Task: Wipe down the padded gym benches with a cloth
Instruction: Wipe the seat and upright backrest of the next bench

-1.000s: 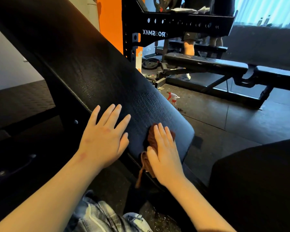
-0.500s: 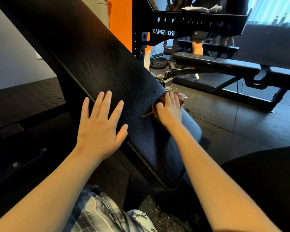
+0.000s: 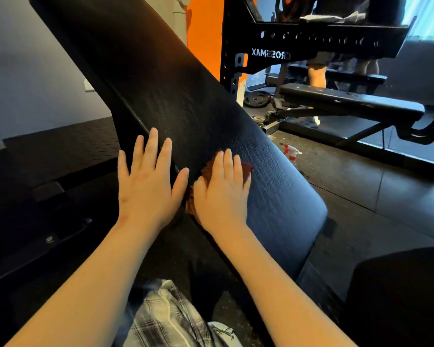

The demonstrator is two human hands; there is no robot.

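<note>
The inclined bench pad (image 3: 186,101) runs as a black, grained slab from the upper left down to a rounded lower end, and everything else is placed from it. The left hand (image 3: 147,186) lies flat and open across the pad's left edge, fingers spread, grasping nothing; its palm sits off the padding over the dark frame beside that edge. Just right of it, thumb nearly touching thumb, the right hand (image 3: 222,194) presses flat with fingers together on a reddish-brown cloth (image 3: 246,169), pinning it to the pad rather than clenching it. The cloth shows past the fingertips and again as a bunched fold below the thumb near the pad's left edge.

Right of the right hand, the pad's surface is bare out to its right edge and down to the rounded end. Above both hands the slab rises clear to the top of view. Beyond the right edge, dark rubber floor tiles (image 3: 361,186) lie open.

One spray bottle (image 3: 291,152) stands on the floor just past the pad's right edge. One flat bench (image 3: 348,101) stands well beyond it, with one black rack beam (image 3: 311,43) lettered in white above. One weight plate (image 3: 257,98) lies on the floor beside the rack. A second dark padded surface (image 3: 398,296) fills the corner below the pad's lower end. Two hands, one cloth.
</note>
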